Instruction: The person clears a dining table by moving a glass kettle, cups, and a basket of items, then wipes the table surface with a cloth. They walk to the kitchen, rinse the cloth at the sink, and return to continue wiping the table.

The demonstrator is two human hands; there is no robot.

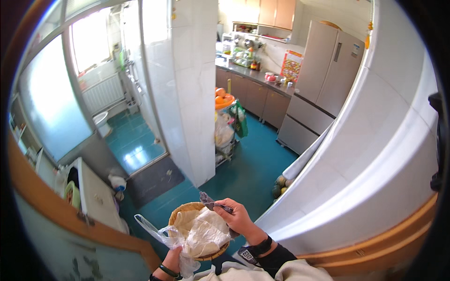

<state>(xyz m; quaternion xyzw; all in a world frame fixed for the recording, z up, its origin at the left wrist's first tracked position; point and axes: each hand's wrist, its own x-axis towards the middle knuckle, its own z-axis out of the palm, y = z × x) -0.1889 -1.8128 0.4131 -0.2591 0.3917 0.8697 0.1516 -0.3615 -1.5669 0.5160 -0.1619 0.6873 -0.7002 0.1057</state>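
A round wicker basket (172, 219) lined with a cream cloth (207, 232) is before me at the bottom centre. My left hand (172, 261), with a dark bangle at the wrist, grips a clear plastic bag (167, 237) at the basket's near left side. The bag's handle loop sticks up to the left. My right hand (235, 216) holds a bunched dark grey cloth (209, 201) between thumb and fingers, above the basket's right part. A black band and a device are strapped on the right wrist.
A white tiled pillar (195, 105) stands ahead. Right of it are a rack with oranges (224, 100), kitchen cabinets (251, 98) and a refrigerator (327, 70). Melons or squashes (279, 186) lie by the right wall. At left are a washbasin cabinet (98, 196), a dark mat (154, 182) and a bathroom doorway.
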